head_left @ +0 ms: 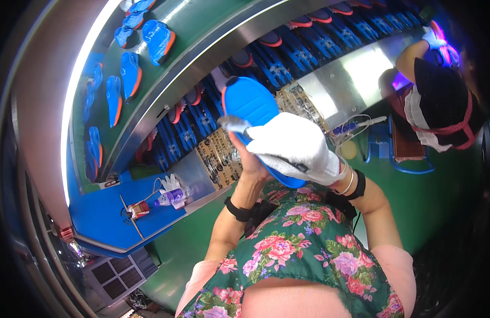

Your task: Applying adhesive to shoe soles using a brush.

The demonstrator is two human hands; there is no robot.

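Observation:
My left hand (252, 165) is bare and closed round the side of a blue shoe sole (251, 102) with an orange-red edge and a dark tip. In front of my body, the sole stands tilted with its wide face toward me. A white knit glove covers my right hand (294, 143), which lies across the lower half of the sole. From its fingers sticks out what looks like a small brush (233, 124) with grey bristles, blurred and over the sole's edge. The glove hides the brush's handle and part of the sole.
Beyond my hands runs a conveyor with many blue racks (277, 69). More blue soles (130, 75) lie on a green belt (104, 58) at left. A blue table (96, 222) bears a purple-labelled bottle (173, 197) and a red can (139, 209). A co-worker (441, 100) sits at right.

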